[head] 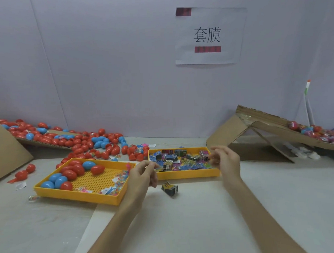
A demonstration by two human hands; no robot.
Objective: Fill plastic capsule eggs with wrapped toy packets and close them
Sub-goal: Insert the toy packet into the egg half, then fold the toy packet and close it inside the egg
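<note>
Two yellow trays sit side by side on the table. The left tray [115,200] holds red and blue capsule eggs [68,174] and small clear toy bags. The right tray [187,174] is full of colourful wrapped toy packets [180,160]. One dark wrapped packet [169,188] lies on the table in front of the right tray. My left hand [143,173] hovers by that tray's left corner, fingers loosely curled, nothing visible in it. My right hand [226,161] hangs over the tray's right end, fingertips down among the packets; a pinch is not discernible.
A large heap of red and blue eggs [94,143] spreads along the back left, partly on flat cardboard [2,152]. A tilted cardboard ramp [267,125] at the right carries finished wrapped eggs [315,131]. A paper sign [210,36] hangs on the wall.
</note>
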